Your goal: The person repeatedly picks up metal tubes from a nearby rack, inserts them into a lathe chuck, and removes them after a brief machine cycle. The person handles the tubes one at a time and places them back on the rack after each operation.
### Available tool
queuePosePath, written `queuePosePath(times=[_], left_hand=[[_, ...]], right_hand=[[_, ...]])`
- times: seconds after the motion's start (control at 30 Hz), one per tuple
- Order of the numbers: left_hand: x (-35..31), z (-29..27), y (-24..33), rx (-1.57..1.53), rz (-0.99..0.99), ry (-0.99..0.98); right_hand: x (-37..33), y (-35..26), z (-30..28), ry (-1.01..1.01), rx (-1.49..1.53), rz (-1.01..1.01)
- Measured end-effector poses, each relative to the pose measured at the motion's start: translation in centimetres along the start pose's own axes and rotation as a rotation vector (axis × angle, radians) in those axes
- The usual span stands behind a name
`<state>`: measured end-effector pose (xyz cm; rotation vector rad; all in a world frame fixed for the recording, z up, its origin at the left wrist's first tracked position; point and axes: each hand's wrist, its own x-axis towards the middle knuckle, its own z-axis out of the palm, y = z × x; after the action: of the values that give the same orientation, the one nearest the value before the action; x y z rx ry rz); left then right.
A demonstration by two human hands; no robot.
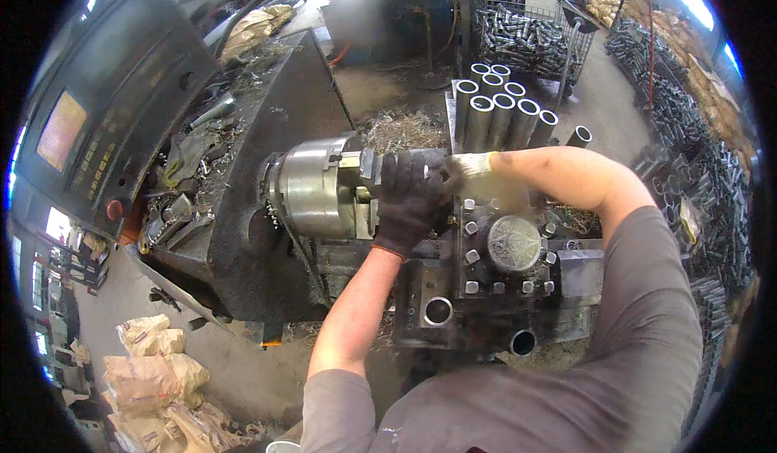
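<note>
A lathe chuck (314, 188) with bright steel jaws stands left of my hands. My left hand (407, 202), in a dark glove, is closed round a grey steel tube (430, 154) in front of the jaws. Only the tube's upper edge shows between the gloves; whether its end sits in the jaws is hidden. My right hand (450, 175), in a soiled glove with a white cuff, meets the left one at the tube's right part. Its fingers are mostly covered, but they look closed on the same tube. Just below the right wrist is the bolted tool post (514, 243).
Several cut steel tubes (503, 103) stand upright behind my right forearm. Metal shavings (405, 133) lie beyond the chuck. The headstock (251, 186) is to the left, with a control panel (89, 146) beside it. Paper sacks (154, 378) rest on the floor.
</note>
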<state>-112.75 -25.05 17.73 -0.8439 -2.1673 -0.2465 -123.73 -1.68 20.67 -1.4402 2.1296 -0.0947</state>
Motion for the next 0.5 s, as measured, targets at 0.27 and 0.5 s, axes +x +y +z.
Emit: queuePosePath(times=[0.27,0.5], left_hand=[[-0.3,0.6,-0.5,-0.079,-0.013,0.045],[0.0,-2.2,-0.3,-0.097,0.0,-0.072]], right_hand=[[-0.5,5.3,3.0,0.025,0.27,0.189],[-12.5,3.2,10.6,0.112,-0.202,0.5]])
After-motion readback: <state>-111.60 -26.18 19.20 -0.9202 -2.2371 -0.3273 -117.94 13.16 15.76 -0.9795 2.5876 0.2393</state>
